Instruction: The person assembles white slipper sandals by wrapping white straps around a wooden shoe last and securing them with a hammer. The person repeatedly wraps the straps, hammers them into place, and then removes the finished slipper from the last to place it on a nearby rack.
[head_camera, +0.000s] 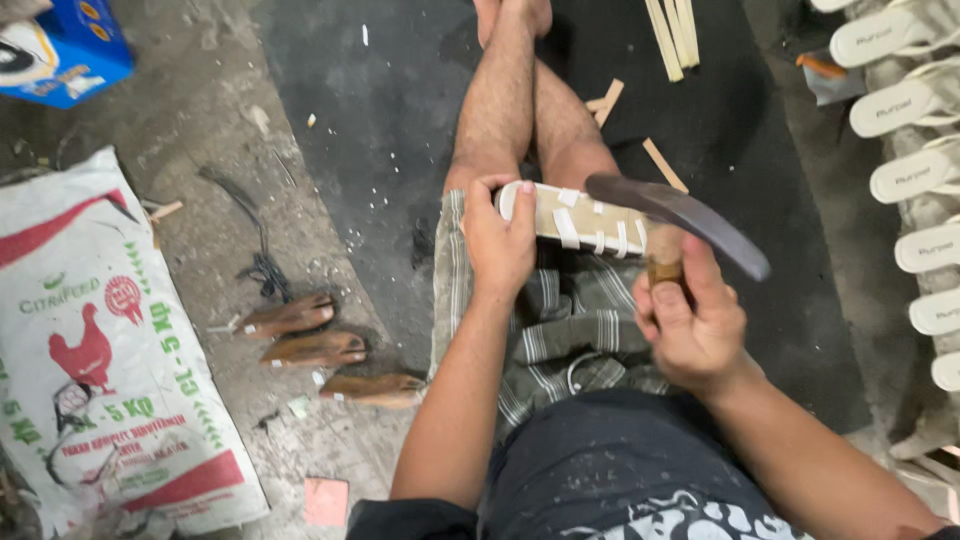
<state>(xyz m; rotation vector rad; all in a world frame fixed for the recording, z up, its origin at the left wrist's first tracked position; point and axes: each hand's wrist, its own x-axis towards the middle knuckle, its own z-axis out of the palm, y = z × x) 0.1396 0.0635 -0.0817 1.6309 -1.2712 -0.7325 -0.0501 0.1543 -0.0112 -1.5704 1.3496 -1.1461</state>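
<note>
Head view, looking down at your lap. Your left hand (497, 245) grasps the heel end of a sandal sole (575, 220), fingers closed over its rim; the sole is pale, crossed by white strap ends, and rests across your knee on a green checked cloth (560, 320). Your right hand (690, 325) is clenched around the wooden handle (665, 268) of a tool whose long, dark, curved blade (680, 215) lies over the toe end of the sole, touching or just above it; which, you cannot tell. Your bare legs stretch forward over a dark mat (400, 120).

On the concrete floor (215, 130) to your left lie three brown wooden shoe forms (320, 348), side by side, near a printed white feed sack (95, 350) with a red rooster. A blue box (60, 50) sits at the upper left corner. Thin wooden strips (672, 35) lie on the mat ahead, and a row of white sandal soles (915, 150) lines the right edge.
</note>
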